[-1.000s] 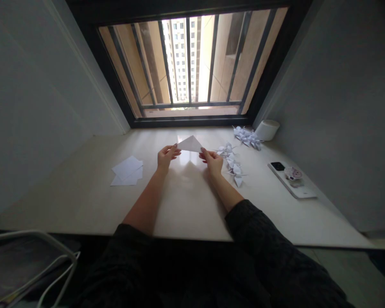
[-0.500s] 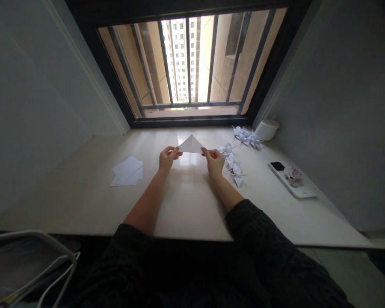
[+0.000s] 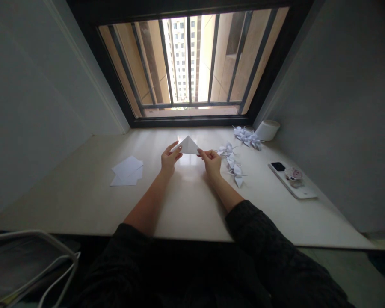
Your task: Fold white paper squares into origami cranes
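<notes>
A white sheet of paper folded into a triangle [image 3: 189, 146] is held up over the sill, its point toward the window and a crease down its middle. My left hand [image 3: 169, 160] has the left corner of the paper between its fingers, with the thumb across the face and other fingertips spread around the edge. At the right corner, my right hand [image 3: 212, 162] pinches the paper between thumb and fingers. Just beyond the right hand lies a row of small folded white paper figures [image 3: 232, 162].
Flat white paper sheets [image 3: 127, 171] lie overlapping at the left. More folded paper figures [image 3: 247, 137] sit by a white roll [image 3: 267, 130] at the back right. A phone [image 3: 290, 179] rests on the right of the pale sill [image 3: 192, 209]. A barred window [image 3: 192, 123] stands behind.
The left hand has slid inward over the paper's left corner, its fingers more spread. The paper and my right hand have shifted slightly left.
</notes>
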`<state>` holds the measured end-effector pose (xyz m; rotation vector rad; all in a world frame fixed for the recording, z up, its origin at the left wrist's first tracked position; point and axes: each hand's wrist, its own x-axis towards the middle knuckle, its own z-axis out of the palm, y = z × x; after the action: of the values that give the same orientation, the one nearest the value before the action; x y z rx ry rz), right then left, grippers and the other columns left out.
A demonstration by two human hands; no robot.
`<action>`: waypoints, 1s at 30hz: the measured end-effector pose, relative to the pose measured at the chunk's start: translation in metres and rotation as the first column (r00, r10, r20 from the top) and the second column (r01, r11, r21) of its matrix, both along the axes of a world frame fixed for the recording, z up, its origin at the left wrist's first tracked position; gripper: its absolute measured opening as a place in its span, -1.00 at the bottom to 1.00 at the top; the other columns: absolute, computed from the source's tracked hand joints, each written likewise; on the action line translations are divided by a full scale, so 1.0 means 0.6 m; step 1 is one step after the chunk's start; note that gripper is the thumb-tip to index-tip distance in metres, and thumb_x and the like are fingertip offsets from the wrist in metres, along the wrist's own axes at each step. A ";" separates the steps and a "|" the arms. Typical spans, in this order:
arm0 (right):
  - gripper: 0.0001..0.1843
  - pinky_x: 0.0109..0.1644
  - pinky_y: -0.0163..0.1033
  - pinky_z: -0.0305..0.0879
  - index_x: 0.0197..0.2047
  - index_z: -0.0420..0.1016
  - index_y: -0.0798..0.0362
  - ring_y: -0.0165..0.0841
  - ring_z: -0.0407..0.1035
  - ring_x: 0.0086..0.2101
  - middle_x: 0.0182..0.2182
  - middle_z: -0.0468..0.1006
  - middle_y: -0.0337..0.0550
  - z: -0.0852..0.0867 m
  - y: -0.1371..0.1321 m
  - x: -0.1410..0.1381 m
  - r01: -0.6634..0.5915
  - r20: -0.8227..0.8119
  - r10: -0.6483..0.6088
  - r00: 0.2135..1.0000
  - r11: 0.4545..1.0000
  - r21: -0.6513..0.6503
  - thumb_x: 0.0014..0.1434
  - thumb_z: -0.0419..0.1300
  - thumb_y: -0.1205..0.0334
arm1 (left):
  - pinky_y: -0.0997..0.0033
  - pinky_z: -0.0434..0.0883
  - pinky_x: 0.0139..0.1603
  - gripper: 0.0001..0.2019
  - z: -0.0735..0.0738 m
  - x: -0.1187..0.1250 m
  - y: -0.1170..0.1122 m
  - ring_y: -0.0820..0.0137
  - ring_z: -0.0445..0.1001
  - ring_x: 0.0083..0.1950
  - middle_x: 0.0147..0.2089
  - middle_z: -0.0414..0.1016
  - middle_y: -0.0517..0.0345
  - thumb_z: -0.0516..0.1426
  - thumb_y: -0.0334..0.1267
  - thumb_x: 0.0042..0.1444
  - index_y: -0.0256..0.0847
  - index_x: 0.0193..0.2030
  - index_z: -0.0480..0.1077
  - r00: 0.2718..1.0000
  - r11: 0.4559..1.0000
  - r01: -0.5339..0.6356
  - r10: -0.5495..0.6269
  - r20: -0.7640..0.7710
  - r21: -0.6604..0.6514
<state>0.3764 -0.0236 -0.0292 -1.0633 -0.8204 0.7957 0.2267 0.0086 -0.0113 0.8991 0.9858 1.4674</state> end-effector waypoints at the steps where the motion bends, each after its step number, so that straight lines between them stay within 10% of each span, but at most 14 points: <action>1: -0.65 -0.42 -0.32 0.25 -0.59 0.34 0.06 -0.34 0.45 -0.47 -0.68 0.41 -0.30 -0.001 0.001 0.000 -0.015 -0.026 0.015 1.000 1.000 0.008 -0.16 0.34 -0.02 | 0.43 0.43 -0.17 -0.49 0.000 0.001 0.000 0.52 0.46 -0.36 -0.42 0.45 0.23 0.35 -0.16 -0.27 -0.22 -0.10 0.45 1.000 1.000 0.003 -0.003 0.002 0.001; 12: -0.52 -0.28 -0.30 0.31 -0.08 0.40 0.01 -0.37 0.44 -0.37 -0.43 0.57 -0.21 0.009 -0.005 -0.007 -0.146 0.005 0.146 0.989 0.988 0.040 -0.08 0.26 0.02 | 0.45 0.44 -0.23 -0.54 -0.003 0.006 -0.004 0.53 0.45 -0.40 -0.43 0.49 0.20 0.35 -0.15 -0.28 -0.23 -0.16 0.51 0.997 0.998 0.009 -0.004 -0.076 0.064; 23: -0.63 -0.25 -0.26 0.33 -0.21 0.55 0.04 -0.36 0.43 -0.38 -0.41 0.59 -0.18 -0.001 -0.003 -0.001 -0.041 0.033 0.040 0.999 0.998 0.044 -0.08 0.26 0.04 | 0.44 0.42 -0.23 -0.57 0.000 0.004 -0.011 0.40 0.49 -0.25 -0.24 0.56 0.08 0.31 -0.14 -0.20 -0.20 -0.13 0.48 0.937 0.963 0.256 -0.224 -0.269 0.087; 30: -0.67 -0.21 -0.24 0.36 -0.24 0.57 0.00 -0.33 0.45 -0.33 -0.35 0.61 -0.20 -0.003 -0.003 -0.003 -0.082 0.147 0.076 0.986 0.996 0.035 -0.08 0.27 0.03 | 0.38 0.40 -0.16 -0.62 0.004 0.011 -0.018 0.33 0.51 -0.24 -0.24 0.58 0.05 0.28 -0.12 -0.13 -0.21 -0.14 0.52 0.934 0.956 0.189 -0.104 -0.342 0.225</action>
<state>0.3747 -0.0254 -0.0311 -1.0665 -1.0037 0.7712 0.2335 -0.0019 -0.0086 1.4109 0.9550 1.3593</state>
